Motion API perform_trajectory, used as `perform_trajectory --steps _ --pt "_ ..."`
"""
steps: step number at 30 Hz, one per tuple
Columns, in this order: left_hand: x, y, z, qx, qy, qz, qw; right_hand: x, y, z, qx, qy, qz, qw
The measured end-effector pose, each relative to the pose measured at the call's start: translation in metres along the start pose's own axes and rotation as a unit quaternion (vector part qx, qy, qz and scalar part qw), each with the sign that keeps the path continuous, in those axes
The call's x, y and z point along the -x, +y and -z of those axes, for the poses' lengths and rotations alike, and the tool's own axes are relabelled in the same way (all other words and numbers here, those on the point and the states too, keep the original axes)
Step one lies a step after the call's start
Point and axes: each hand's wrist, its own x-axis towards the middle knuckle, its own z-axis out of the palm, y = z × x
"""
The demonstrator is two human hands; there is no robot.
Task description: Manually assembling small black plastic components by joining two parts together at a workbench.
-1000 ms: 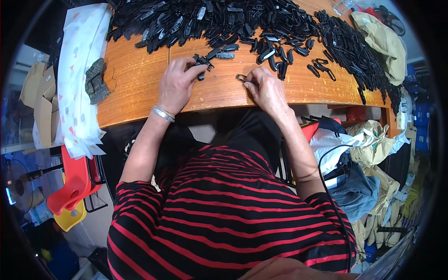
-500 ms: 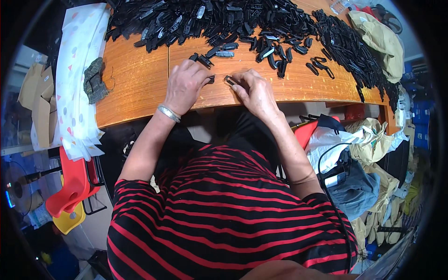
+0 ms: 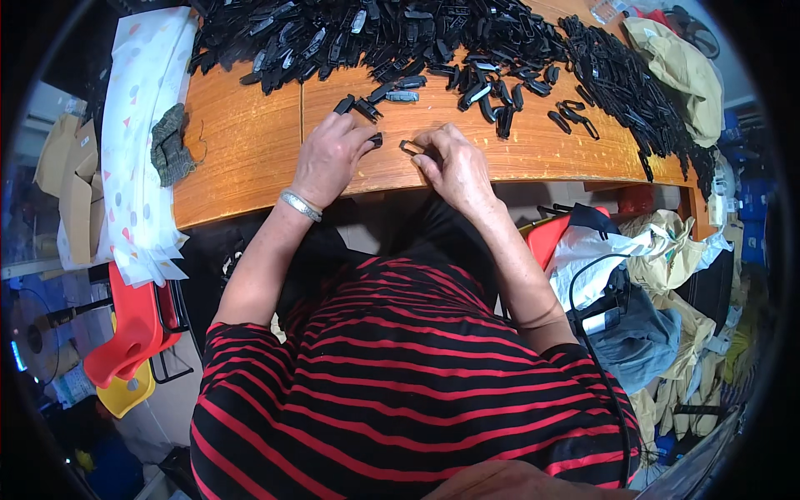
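One spotted white sheet [image 3: 143, 117] drapes over the left end of the wooden table [image 3: 242, 142], a grey knitted cloth [image 3: 172, 148] at its right edge. The left hand [image 3: 332, 158] pinches a small black clip [image 3: 377, 141] narrowly between thumb and fingers; other black clips [image 3: 365, 109] lie just beyond it. Next, near that piece but apart from it, a black loop [image 3: 411, 147] sits in the right hand's [image 3: 458, 169] narrow fingertip pinch. Farther right lie loose black loops [image 3: 591, 127].
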Motion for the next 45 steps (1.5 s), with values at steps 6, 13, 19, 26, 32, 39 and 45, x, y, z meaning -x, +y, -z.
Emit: perform_trajectory --steps 6,13,19,26,32,39,45 --pt "-0.004 0.003 0.002 -0.010 0.003 0.037 0.999 0.000 0.000 -0.001 -0.009 0.004 -0.002 1.000" --pt "-0.007 0.014 0.004 -0.016 0.017 0.053 0.998 -0.002 0.010 -0.004 -0.040 0.007 -0.003 0.999" --pt "-0.005 0.010 -0.003 0.031 0.030 0.059 0.997 -0.003 0.007 -0.005 -0.014 0.021 0.019 0.999" --pt "0.001 0.026 -0.013 0.564 0.015 0.303 0.768 0.001 -0.019 -0.007 -0.261 0.094 -0.047 0.960" --pt "0.001 0.038 -0.009 0.599 0.026 0.322 0.733 0.002 -0.016 -0.019 -0.309 0.096 -0.029 0.946" --pt "0.006 0.039 -0.014 0.574 0.039 0.314 0.755 0.004 -0.016 -0.024 -0.274 0.099 -0.019 0.957" --pt "0.013 0.055 -0.024 0.610 0.088 0.305 0.726 0.008 -0.030 -0.030 -0.159 0.148 0.048 0.975"
